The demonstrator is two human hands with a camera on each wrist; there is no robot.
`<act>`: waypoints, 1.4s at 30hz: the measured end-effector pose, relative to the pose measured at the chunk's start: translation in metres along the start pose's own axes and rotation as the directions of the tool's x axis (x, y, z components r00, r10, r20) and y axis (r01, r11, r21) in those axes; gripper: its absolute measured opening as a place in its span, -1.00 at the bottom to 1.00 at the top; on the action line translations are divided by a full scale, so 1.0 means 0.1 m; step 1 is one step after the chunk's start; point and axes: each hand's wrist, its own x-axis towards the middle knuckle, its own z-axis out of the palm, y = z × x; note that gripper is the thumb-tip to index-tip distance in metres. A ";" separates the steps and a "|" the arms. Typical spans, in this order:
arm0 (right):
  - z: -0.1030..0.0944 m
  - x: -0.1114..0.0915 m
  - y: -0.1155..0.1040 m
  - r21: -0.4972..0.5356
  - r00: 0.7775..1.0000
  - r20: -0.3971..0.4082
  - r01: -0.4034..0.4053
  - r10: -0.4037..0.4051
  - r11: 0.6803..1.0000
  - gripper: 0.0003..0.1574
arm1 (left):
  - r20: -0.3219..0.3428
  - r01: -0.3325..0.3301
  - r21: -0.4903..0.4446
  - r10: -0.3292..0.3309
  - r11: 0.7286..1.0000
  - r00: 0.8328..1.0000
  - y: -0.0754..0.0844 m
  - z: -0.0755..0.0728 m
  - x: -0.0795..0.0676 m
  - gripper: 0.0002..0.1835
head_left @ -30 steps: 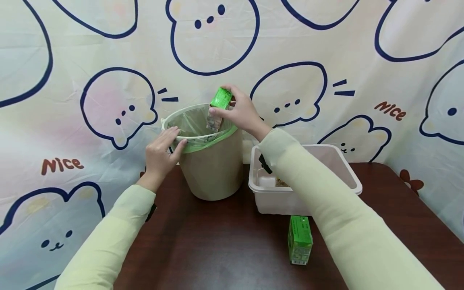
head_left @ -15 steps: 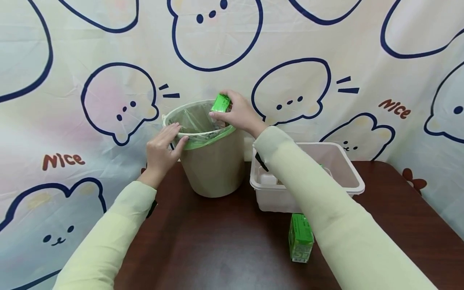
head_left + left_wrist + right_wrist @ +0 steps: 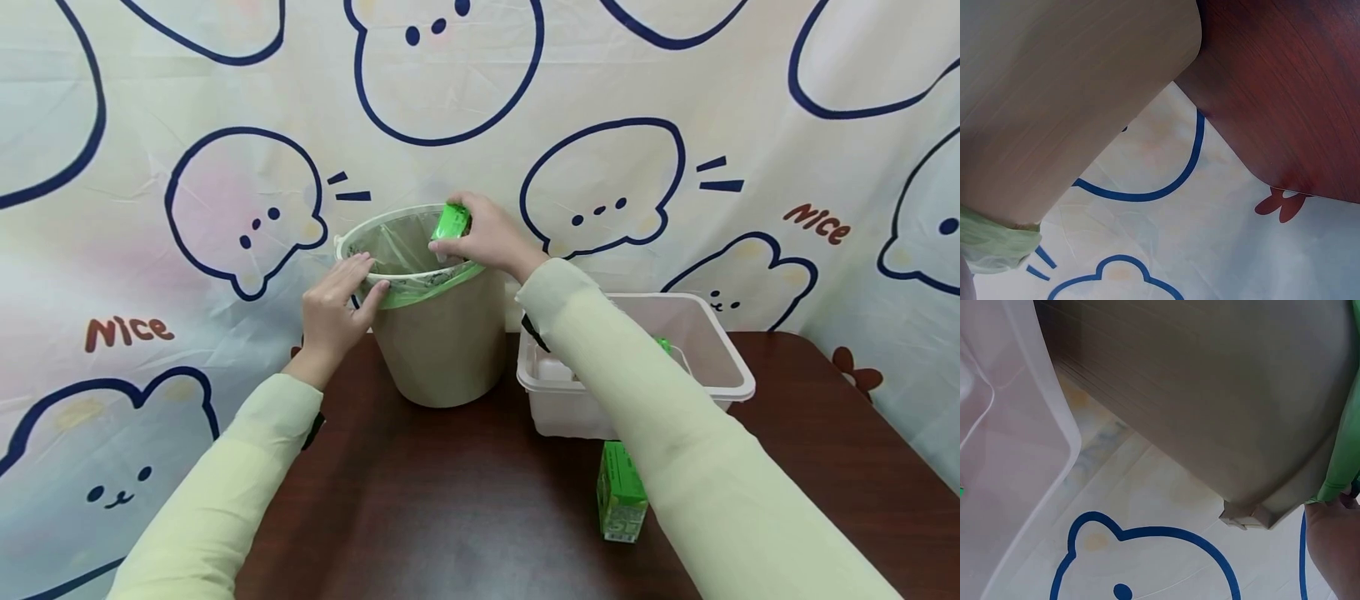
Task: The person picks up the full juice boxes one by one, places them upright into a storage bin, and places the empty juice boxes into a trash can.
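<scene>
In the head view a beige trash bin stands on the table, lined with a translucent green bag. My left hand holds its near left rim, fingers over the edge and thumb outside. My right hand grips a small green-topped drink carton between thumb and fingers; its lower part is inside the bin's mouth, mostly hidden. The left wrist view shows the bin's wall but hardly any of the hand. At the right wrist view's edge, part of the hand shows beside the green liner.
A white plastic tub stands right of the bin, holding a white container and something green, partly behind my sleeve. Another green carton stands on the dark wooden table before the tub. A cartoon-printed cloth hangs behind.
My right hand has lowered the carton into the bin's mouth and shifted slightly left. My left hand stays on the rim. The view has tilted slightly.
</scene>
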 end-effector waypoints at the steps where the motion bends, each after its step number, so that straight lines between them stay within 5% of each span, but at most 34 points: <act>1: 0.01 0.00 0.00 -0.002 1.000 0.002 0.000 0.000 1.000 -0.15 | -0.001 0.003 -0.003 -0.003 1.000 1.000 0.00 0.00 0.00 -0.56; 22: 0.01 0.00 0.01 -0.069 0.997 0.043 -0.056 0.059 0.996 -0.08 | 0.006 0.016 -0.015 -0.016 1.000 1.000 0.03 0.00 0.01 -0.58; 42: -0.21 -0.24 -0.04 -0.027 0.997 0.044 0.063 -0.062 0.998 -0.11 | 0.018 0.025 -0.008 -0.024 1.000 1.000 0.03 0.00 -0.01 -0.57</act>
